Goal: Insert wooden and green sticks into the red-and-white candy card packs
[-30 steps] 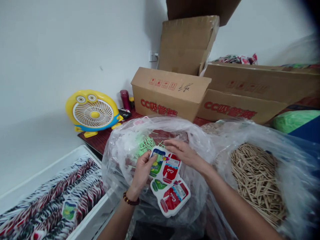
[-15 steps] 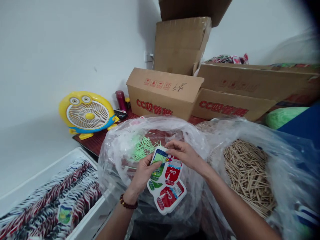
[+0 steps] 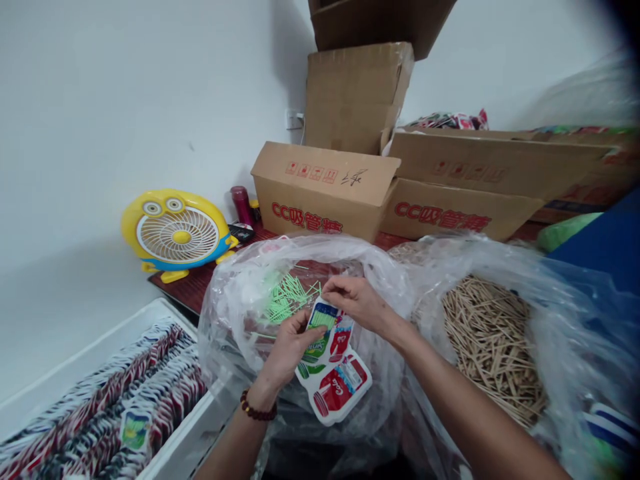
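My left hand point(image 3: 293, 343) is closed around the left edge of several printed packets point(image 3: 345, 387), its thumb lying across the front. The packets are shaped like soda cans and bottles, green and red with white borders, one reading "Cola". Just above their upper edge my right hand point(image 3: 357, 303) is in a pinch; whatever its fingertips hold is too small to make out. Behind both hands, thin green sticks point(image 3: 287, 297) lie loose inside a clear plastic bag point(image 3: 225, 320) with its mouth spread wide.
At left a white foam box point(image 3: 165, 310) holds rows of similar packets. To the right, another plastic bag point(image 3: 560, 313) contains many brown sticks point(image 3: 490, 347). A yellow fan point(image 3: 177, 233), a dark red bottle point(image 3: 242, 205) and cardboard boxes point(image 3: 320, 193) stand behind.
My right hand has shifted slightly left and up, its fingers drawn into a tighter pinch at the packets' top edge. My left hand keeps its hold. The view has turned a little.
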The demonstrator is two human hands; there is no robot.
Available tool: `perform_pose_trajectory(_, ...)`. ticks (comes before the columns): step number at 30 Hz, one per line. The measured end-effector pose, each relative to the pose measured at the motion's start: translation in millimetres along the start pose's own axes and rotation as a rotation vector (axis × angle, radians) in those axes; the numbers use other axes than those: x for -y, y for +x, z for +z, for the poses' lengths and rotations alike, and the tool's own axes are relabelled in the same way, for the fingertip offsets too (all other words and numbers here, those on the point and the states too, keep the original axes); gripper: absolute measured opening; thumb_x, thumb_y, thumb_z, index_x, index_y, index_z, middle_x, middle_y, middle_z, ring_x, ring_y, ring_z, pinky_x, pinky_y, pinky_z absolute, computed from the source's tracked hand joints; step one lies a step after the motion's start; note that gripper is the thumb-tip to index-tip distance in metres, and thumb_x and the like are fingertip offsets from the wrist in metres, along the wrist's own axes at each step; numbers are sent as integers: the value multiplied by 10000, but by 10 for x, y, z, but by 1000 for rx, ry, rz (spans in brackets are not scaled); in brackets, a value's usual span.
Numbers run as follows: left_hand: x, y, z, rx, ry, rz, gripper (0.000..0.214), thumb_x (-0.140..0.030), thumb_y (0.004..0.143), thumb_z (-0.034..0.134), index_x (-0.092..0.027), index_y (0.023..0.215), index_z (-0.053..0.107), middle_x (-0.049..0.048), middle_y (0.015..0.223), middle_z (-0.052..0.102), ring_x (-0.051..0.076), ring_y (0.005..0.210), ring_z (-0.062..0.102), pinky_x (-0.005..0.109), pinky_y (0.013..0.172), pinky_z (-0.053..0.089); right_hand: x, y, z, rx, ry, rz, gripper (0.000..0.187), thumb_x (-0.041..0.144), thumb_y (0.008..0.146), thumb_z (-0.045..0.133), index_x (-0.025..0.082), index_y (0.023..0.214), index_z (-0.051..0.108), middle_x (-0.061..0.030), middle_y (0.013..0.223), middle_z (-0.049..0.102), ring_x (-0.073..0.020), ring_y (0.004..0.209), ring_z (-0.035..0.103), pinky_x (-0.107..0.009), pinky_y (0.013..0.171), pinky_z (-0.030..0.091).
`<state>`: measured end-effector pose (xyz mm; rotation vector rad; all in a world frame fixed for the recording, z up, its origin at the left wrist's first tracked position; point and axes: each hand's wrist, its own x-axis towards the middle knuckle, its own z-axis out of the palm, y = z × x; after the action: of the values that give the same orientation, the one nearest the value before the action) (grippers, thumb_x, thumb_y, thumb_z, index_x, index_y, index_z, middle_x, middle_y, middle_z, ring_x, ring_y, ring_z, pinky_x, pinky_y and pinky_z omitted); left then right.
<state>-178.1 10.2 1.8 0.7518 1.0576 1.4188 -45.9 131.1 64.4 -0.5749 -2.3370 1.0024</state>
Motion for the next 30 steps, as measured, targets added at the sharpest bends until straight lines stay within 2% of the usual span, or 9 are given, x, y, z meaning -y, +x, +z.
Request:
perform_pose_trajectory(6,-6,-56,16,21,-10,-37,257,-264,729,730,-128,943,691,50,756,729,197,629,670,325,656,540,3,15,20,-16,-34,-17,129,180,834,511,164,738,595,21,676,577,-99,632,491,-210,589,342)
perform_pose_trajectory(10,4,-67,26,50,15,-30,220,-222,697,757,-134,891,704,44,775,741,184,644,676,293,652,541,-33,6,48,11,-15,-5,120,183,830,518,160,744,598,30,654,564,-92,598,474,-204,559,331)
perform_pose_trajectory(14,28,-58,16,24,19,-40,184,-218,690,761,-134,848,714,39,761,749,176,608,675,286,630,545,-28,-10,65,27,-25,-24,122,184,839,521,161,747,598,31,658,575,-91,599,487,-200,563,340)
perform_pose_trajectory(21,59,-61,69,59,0,-82,228,-230,683,765,-131,884,721,47,767,751,192,641,685,311,669,550,46,-142,-7,176,-312,-142,200,163,889,462,191,938,654,-32,873,671,-140,801,590,-242,718,400)
perform_pose_trajectory(23,64,-57,117,84,18,-91,237,-241,677,769,-122,877,720,50,751,746,195,647,683,310,671,545,27,-204,-53,238,-307,-152,206,177,890,472,194,974,659,-43,908,677,-153,843,598,-257,751,411)
perform_pose_trajectory(25,62,-49,170,95,37,-94,251,-254,676,770,-124,883,717,52,763,746,194,650,680,303,666,540,-19,-276,-129,246,-202,-110,212,195,887,487,197,1018,654,-36,936,683,-147,845,605,-253,750,422)
perform_pose_trajectory(27,56,-39,221,96,48,-99,271,-263,680,767,-136,912,711,53,810,751,192,664,681,299,667,537,-76,-363,-233,187,-86,-2,217,221,874,517,196,1051,640,-21,929,686,-135,792,605,-236,697,429)
perform_pose_trajectory(30,64,-25,304,116,69,-127,312,-257,666,779,-148,946,694,61,880,751,194,687,684,298,664,536,-132,-525,-394,111,-60,158,136,217,843,544,180,909,657,4,790,669,-122,681,574,-216,603,399)
